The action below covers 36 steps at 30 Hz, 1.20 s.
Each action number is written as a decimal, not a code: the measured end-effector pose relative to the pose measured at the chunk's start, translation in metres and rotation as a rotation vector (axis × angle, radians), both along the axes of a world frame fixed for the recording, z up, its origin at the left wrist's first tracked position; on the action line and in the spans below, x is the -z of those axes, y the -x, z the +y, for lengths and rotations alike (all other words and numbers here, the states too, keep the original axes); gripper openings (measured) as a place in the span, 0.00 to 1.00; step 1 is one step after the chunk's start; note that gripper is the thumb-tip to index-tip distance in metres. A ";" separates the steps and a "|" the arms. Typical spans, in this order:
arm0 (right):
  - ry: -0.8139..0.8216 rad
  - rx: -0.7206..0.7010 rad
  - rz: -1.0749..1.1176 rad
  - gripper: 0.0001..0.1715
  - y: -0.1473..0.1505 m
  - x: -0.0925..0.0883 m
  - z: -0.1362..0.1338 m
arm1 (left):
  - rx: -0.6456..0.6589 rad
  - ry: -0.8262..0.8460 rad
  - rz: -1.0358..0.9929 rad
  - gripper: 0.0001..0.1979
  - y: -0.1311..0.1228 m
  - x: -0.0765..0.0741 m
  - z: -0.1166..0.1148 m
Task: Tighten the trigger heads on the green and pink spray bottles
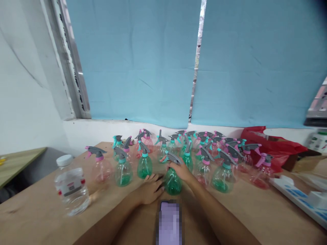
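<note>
A green spray bottle [173,183] with a grey and teal head stands upright in front of me. My right hand [180,169] is closed around its neck and trigger, covering part of the head. My left hand [150,190] lies on the table just left of this bottle, fingers apart and holding nothing; whether it touches the bottle I cannot tell. Behind the left hand stands another green spray bottle [144,166], and a clear one with green liquid [123,174] is to its left. Right of my right hand are a pink-collared spray bottle [204,172] and a teal-collared one [221,178].
Several more spray bottles crowd the back of the table [122,217]. A large water bottle [71,189] stands at left. Near my forearms lies a phone [169,223], its screen pixelated. At right are a power strip [301,200], a red plastic bag [276,146] and a cardboard box [310,161].
</note>
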State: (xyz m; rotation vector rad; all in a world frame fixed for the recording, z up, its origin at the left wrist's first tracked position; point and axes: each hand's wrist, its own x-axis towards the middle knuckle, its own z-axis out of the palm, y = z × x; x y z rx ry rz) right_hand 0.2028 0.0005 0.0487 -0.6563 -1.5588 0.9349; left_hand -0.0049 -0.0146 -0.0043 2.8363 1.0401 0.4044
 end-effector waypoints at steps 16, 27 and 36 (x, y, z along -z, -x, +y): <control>0.037 -0.023 0.014 0.19 0.001 0.000 -0.004 | -0.001 0.017 0.024 0.22 0.001 -0.001 -0.001; 0.013 0.003 -0.011 0.21 0.001 0.005 0.002 | -0.009 0.043 0.063 0.21 0.000 -0.005 -0.003; 0.125 -0.031 0.078 0.13 0.003 0.003 -0.001 | 0.011 0.025 0.019 0.22 0.002 -0.002 -0.001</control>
